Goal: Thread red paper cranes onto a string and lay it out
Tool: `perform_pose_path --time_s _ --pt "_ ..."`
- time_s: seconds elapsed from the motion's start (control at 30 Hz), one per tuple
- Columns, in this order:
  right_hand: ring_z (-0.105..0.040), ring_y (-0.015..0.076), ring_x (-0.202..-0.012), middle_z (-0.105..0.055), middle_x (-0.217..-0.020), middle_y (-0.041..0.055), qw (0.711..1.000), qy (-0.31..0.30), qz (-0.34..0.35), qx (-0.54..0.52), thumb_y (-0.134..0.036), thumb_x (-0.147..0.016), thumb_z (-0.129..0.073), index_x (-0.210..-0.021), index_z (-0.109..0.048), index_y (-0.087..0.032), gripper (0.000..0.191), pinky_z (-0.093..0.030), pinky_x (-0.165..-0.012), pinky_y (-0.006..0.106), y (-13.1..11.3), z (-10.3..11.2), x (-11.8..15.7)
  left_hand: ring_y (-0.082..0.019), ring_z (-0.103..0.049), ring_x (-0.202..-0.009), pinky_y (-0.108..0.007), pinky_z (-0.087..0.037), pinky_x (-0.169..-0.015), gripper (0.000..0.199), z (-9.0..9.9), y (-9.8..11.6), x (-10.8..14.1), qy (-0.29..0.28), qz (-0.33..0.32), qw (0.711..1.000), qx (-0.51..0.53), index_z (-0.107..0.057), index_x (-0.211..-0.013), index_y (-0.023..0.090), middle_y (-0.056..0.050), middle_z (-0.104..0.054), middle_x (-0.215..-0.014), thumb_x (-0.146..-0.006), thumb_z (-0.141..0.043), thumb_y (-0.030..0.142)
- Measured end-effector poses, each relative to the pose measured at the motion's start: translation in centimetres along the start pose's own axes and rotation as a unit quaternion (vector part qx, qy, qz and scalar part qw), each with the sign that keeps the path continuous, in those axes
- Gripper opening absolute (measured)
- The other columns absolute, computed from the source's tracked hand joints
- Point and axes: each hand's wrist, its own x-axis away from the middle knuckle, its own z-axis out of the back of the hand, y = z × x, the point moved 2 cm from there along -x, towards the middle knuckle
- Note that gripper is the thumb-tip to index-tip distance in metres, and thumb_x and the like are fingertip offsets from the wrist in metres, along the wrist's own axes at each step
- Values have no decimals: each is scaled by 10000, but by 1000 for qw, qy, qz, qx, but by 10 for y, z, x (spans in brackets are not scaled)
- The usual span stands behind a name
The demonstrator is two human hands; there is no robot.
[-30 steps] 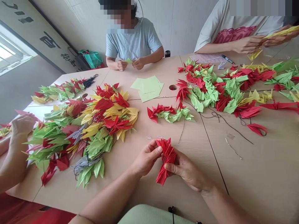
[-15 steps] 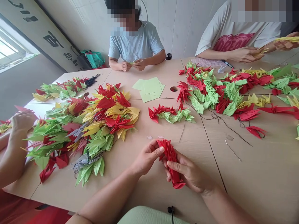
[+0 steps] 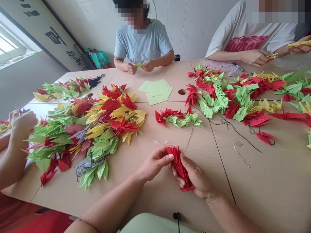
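A compact stack of folded red paper pieces is held over the near middle of the table, slanting from upper left to lower right. My left hand pinches its upper end, thumb on top. My right hand wraps round its right side and lower part, fingers curling underneath. Just beyond my hands lies a short red and green paper string, with a thin thread trailing from it. Two small labels are on the tabletop near my left hand.
Large heaps of folded paper lie left and right. Green sheets rest mid-table, and a needle-like wire lies right. Two people sit opposite, hands working with paper; another person's arm is at left.
My right thumb has moved from across the red stack to its upper right side. The person opposite holds a green piece more visibly. The view has shifted slightly.
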Motion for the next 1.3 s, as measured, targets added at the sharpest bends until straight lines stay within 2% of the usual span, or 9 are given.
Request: perform_pose_path --time_s 0.27,0.4,0.5,0.63,0.77,0.93,1.07,1.17,1.3 --pt "-356 37 -390 -506 -591 -39 997 5 15 -72 -520 -885 -501 -815 -575 -172 362 -308 -396 175 -3 1 1 -141 -588 -795 -250 -451 -699 314 0 3 3 54 -56 997 -21 -576 -1071 155 -79 -630 -948 -851 -593 378" --pt "-288 27 -371 -468 -560 -59 987 14 -2 -159 -544 -849 -544 -846 -614 -184 367 -290 -376 155 -10 6 2 -137 -578 -754 -270 -457 -672 263 4 6 4 152 -75 983 -68 -571 -1031 167 -85 -619 -1029 -872 -538 374" --pt "-250 21 -366 -443 -555 -68 979 27 -2 -201 -536 -820 -591 -838 -628 -189 350 -273 -364 144 -13 10 3 -137 -533 -794 -274 -443 -727 176 8 10 5 214 -100 954 -187 -591 -993 178 -66 -611 -1053 -833 -519 201" --pt "-242 23 -372 -428 -551 -67 973 55 10 -223 -518 -812 -612 -822 -637 -179 341 -276 -357 140 -17 13 3 -194 -516 -984 -327 -421 -871 370 7 8 3 162 -103 926 -326 -588 -1052 205 -59 -602 -1099 -719 -513 62" --pt "-250 20 -375 -432 -554 -70 964 69 18 -257 -497 -802 -639 -820 -634 -169 329 -299 -348 126 -22 17 3 -218 -517 -1063 -338 -432 -905 504 5 1 1 65 -112 905 -405 -548 -1136 202 -75 -573 -1140 -677 -482 3" --pt "-308 3 -377 -452 -564 -77 948 70 45 -308 -354 -782 -711 -851 -623 -148 234 -343 -360 102 -29 27 5 -221 -487 -1141 -342 -411 -970 642 5 4 1 6 -131 873 -470 -504 -1184 198 -77 -544 -1197 -596 -442 -53" --pt "-363 12 -378 -454 -569 -59 933 80 66 -345 -349 -940 -488 -866 -614 -130 262 -361 -357 109 -35 34 6 -221 -473 -1172 -349 -411 -991 648 4 7 3 -56 -141 860 -486 -473 -1220 194 -95 -530 -1239 -618 -460 -45" --pt "-374 19 -365 -443 -561 -49 923 112 64 -362 -349 -1009 -250 -849 -604 -125 449 -357 -341 117 -39 36 7 -220 -507 -1124 -343 -438 -957 517 5 4 1 -36 -143 849 -507 -537 -1127 181 -100 -556 -1201 -654 -493 -23" --pt "-373 20 -362 -432 -561 -54 914 147 64 -374 -354 -1011 -235 -846 -593 -131 453 -359 -338 119 -40 36 6 -191 -571 -972 -316 -485 -864 282 7 -1 -1 5 -149 835 -530 -610 -933 178 -86 -612 -1081 -718 -525 16"
